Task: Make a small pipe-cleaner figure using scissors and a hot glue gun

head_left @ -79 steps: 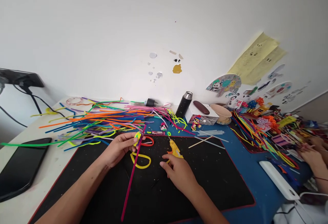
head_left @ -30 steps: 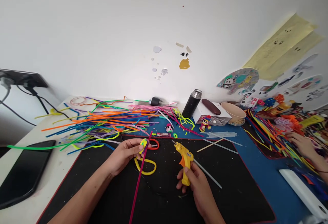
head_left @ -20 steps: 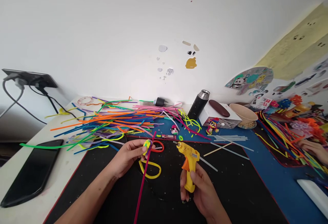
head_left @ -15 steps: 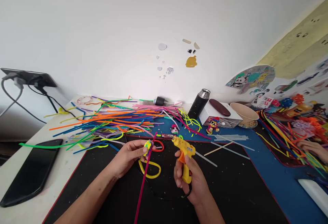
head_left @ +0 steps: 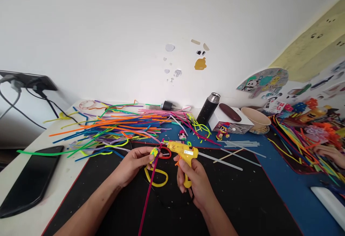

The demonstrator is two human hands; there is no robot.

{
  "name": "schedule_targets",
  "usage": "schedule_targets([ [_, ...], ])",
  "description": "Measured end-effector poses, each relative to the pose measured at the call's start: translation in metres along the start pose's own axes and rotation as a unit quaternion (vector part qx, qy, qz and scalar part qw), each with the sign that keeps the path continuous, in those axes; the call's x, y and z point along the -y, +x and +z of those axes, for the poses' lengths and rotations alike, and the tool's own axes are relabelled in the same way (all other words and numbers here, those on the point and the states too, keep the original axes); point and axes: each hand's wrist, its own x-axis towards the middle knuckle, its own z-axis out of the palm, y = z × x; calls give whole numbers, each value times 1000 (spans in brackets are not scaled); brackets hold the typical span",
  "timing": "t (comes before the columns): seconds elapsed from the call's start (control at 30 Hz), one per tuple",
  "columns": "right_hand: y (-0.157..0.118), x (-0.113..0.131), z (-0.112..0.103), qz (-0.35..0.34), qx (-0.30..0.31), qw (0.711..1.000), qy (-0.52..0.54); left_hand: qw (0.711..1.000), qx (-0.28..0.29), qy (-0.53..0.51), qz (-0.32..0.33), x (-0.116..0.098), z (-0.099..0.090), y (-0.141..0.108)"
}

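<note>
Pinched in the fingers of my left hand [head_left: 136, 164] is a small yellow, green and purple pipe-cleaner piece [head_left: 154, 153]. A long magenta pipe cleaner [head_left: 147, 200] runs along it and hangs down toward me. My right hand [head_left: 194, 178] grips a yellow glue gun [head_left: 181, 149], with fingers at its orange trigger. The nozzle points left, at or very near the top of the magenta pipe cleaner; whether they touch I cannot tell. A clear glue stick [head_left: 221, 160] sticks out of the gun's back. Behind my left fingers lie red-handled scissors [head_left: 167, 154] and a yellow loop [head_left: 161, 184].
Many coloured pipe cleaners [head_left: 124, 124] spread across the back left. A black phone-like slab [head_left: 35, 178] lies at left. Behind stand a black flask [head_left: 208, 108], a white box [head_left: 231, 122] and small figures [head_left: 222, 131]. Another person's hand [head_left: 330, 155] is at far right.
My right hand has moved left and turned the glue gun nearly level, bringing its nozzle to the magenta pipe cleaner's upper end. My left hand keeps its pinch.
</note>
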Motion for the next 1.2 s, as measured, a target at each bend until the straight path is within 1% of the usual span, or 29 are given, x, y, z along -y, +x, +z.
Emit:
schedule_targets([
  [0.17, -7, -4, -1, -8, -2, 999, -36, 1000, -5, -2, 3, 3, -2, 1],
  [0.33, -11, 5, -6, -20, 4, 998, -57, 1000, -3, -10, 9, 4, -2, 1],
  [0.4, -10, 8, -6, -15, 3, 996, -85, 1000, 0, -11, 11, 4, -2, 1],
  [0.5, -5, 5, -5, -8, -19, 989, -146, 1000, -2, -12, 13, 3, -2, 0],
  [0.57, -1, 2, -5, -16, -41, 983, -178, 1000, -5, -12, 13, 3, -3, 0],
  [0.73, 7, -1, -6, -38, -75, 975, -204, 1000, -4, -9, 14, 4, -4, 0],
  [0.93, 13, -1, -1, -59, -126, 959, -245, 1000, -3, 5, 21, 1, -2, 0],
  [1.2, 15, -5, 0, -78, -131, 945, -290, 999, 9, 14, 28, 4, -4, 1],
])
